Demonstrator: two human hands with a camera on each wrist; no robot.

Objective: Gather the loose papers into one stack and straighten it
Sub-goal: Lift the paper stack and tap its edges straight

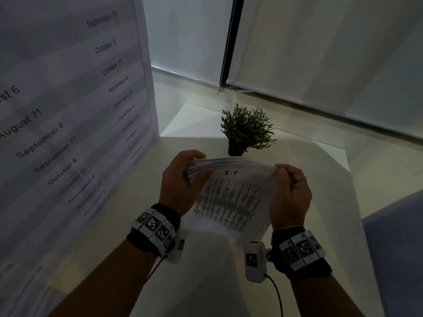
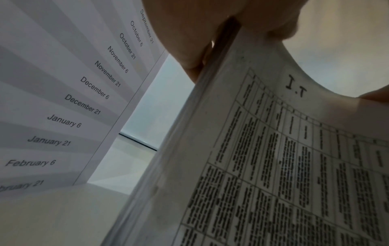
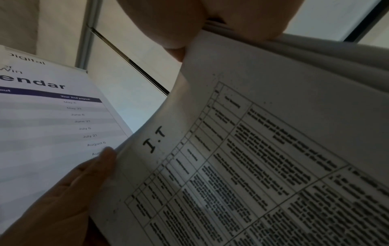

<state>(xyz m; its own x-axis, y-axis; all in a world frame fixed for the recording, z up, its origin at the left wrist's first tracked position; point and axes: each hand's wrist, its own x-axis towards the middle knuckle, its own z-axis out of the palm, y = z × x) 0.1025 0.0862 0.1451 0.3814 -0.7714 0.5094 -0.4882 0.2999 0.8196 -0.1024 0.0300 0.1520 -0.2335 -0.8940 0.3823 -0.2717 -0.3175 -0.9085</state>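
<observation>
Table text on paper stack (image 1: 229, 197) too blurred to read; calendar poster (image 1: 57, 110) cut off left.

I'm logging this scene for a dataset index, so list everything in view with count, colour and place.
paper stack: one, white with a black printed table and a handwritten "I.T" on the top sheet, held upright over the table between both hands.
potted plant: one, green leaves in a dark pot, on the table behind the stack.
calendar banner: one, white and grey stripes with dark dates, standing at the left.
table: one, white, under everything.
window blinds: two panels, pale grey, behind the table.
wrist bands: two, black with black-and-white markers, one on each wrist.
left hand: grips the stack's left edge.
right hand: grips the stack's right edge, ring on one finger.
</observation>
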